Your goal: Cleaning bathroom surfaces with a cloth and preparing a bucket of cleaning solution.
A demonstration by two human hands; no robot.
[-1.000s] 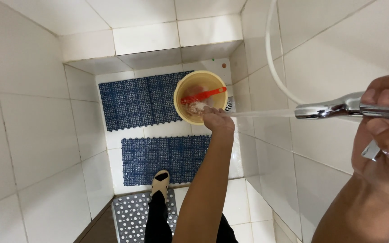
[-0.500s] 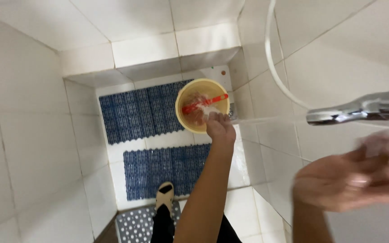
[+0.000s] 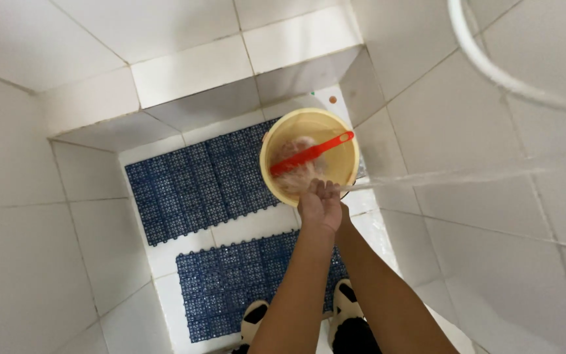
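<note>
Both hands were held together over the near rim of the yellow bucket (image 3: 309, 157), the left hand (image 3: 314, 204) and the right hand (image 3: 337, 208) pressed against each other so closely that they read almost as one. The fingers of both pointed down toward the bucket; how far they were curled or spread could not be told from above, and neither hand showed hold of anything.

A thin stream of water (image 3: 453, 176) ran in from the right and met the hands just above the rim.

Half a second earlier only the left hand had been at the bucket, while the right hand hung blurred near the metal sprayer at the right edge. By this moment the right hand had come across to join the left, and the sprayer had dropped out of view, leaving only the stream and the white hose (image 3: 492, 69) curving across the upper right.

The bucket stood on the tiled floor (image 3: 250, 226) in the corner, at the edge of the upper blue mat (image 3: 198, 180). A red brush (image 3: 312, 154) lay slanted across its inside over something pale and wet. The person's black-and-white slippers (image 3: 345, 305) rested at the lower blue mat (image 3: 244, 282).
</note>
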